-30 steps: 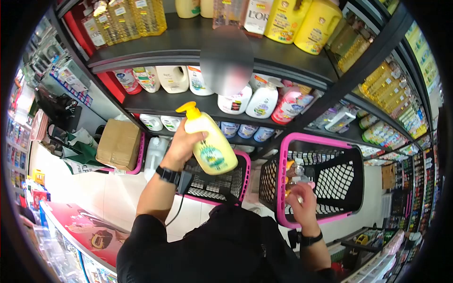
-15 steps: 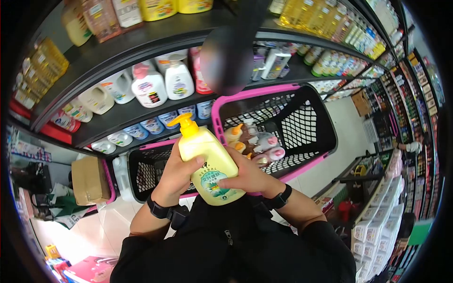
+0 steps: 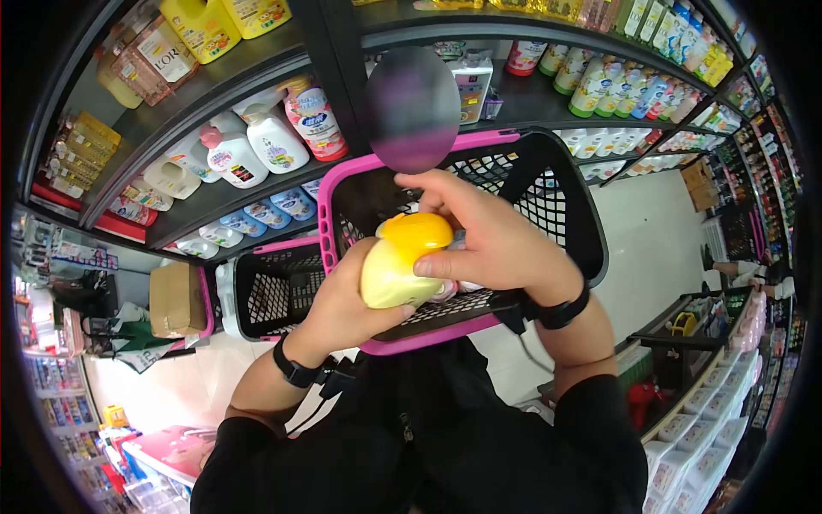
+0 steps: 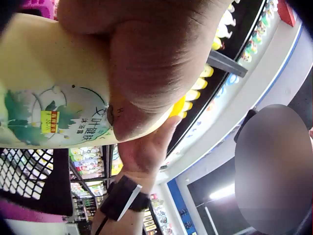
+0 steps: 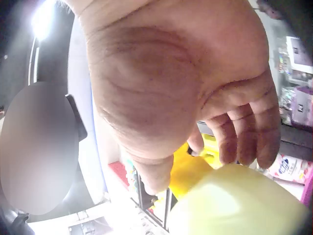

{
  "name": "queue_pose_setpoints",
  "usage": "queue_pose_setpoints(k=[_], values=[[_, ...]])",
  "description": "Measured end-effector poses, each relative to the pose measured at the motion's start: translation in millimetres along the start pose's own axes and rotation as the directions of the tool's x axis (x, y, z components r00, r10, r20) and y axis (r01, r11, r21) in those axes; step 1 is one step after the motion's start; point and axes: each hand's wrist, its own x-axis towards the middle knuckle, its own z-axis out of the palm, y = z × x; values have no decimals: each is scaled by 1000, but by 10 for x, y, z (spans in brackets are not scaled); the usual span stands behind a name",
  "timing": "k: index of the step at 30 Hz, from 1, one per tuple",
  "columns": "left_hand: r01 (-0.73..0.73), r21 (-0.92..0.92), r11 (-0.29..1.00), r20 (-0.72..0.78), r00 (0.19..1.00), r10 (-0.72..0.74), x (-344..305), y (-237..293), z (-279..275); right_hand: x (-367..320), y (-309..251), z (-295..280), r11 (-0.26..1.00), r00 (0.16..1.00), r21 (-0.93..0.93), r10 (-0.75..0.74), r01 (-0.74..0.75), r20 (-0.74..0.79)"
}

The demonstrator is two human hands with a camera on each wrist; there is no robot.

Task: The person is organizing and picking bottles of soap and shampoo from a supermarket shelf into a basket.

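A pale yellow bottle (image 3: 387, 281) with an orange-yellow pump top (image 3: 421, 231) is tilted, top toward the head camera, above a pink-rimmed black basket (image 3: 488, 139). My left hand (image 3: 347, 300) grips its body; in the left wrist view that hand (image 4: 146, 54) is wrapped over the bottle (image 4: 54, 58), beside a green leaf label. My right hand (image 3: 497, 233) has its thumb and a fingertip on the pump top. The right wrist view shows this hand (image 5: 166, 83) pinching the yellow pump (image 5: 188, 169), with the other fingers bent. Bottles inside the basket are mostly hidden by my hands.
Another black basket (image 3: 274, 295) stands to the left, beside a white jug (image 3: 226, 300) and a cardboard box (image 3: 177, 300). Shelves of bottles (image 3: 235, 158) run along the front. White packs (image 3: 698, 398) are stacked at the lower right.
The bottle has tipped so its pump faces the camera, and it is now over the larger basket. My right hand has moved from the bottle's body to its pump. The view has shifted right.
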Motion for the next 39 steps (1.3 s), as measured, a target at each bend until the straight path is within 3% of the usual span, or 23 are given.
queue_pose_setpoints(k=[1, 3, 6, 9, 12, 16, 20, 21, 23, 26, 30, 39], values=[[11, 90, 996, 12, 1000, -13, 63, 84, 133, -18, 44, -116, 957, 982, -226, -189, 180, -17], [15, 94, 995, 20, 1000, -17, 180, 200, 402, -116, 125, -311, 902, 967, -349, -243, 253, 74], [27, 150, 988, 40, 999, -33, 291, 270, 661, -317, 85, -609, 906, 984, -413, -27, 99, 177], [39, 136, 990, 69, 996, -49, 405, 294, 840, -455, 213, -717, 874, 986, -483, 21, 62, 165], [60, 145, 988, 94, 993, -74, 522, 194, 965, -512, 405, -733, 868, 993, -487, -44, 93, 111], [-88, 280, 956, -51, 993, 107, 436, -192, 1131, -509, 678, -754, 803, 997, -594, 4, 46, 83], [51, 646, 761, -308, 931, 198, 2, -589, 945, -450, 1113, -840, 706, 998, -708, 30, 18, 55], [125, 670, 732, -341, 928, 153, -112, -621, 876, -411, 1234, -858, 673, 998, -740, 32, 21, 57], [282, 663, 694, -467, 880, 88, -348, -805, 832, -309, 1469, -852, 622, 995, -783, 67, 13, 69], [400, 725, 560, -555, 821, 133, -570, -881, 894, -129, 1842, -788, 574, 986, -819, 133, 2, 96], [429, 477, 767, -715, 697, 55, -625, -1090, 930, 36, 2468, -562, 536, 964, -843, 203, 38, 173], [462, 461, 758, -710, 704, 4, -645, -1046, 922, 223, 3376, 111, 588, 911, -807, 308, 45, 275]])
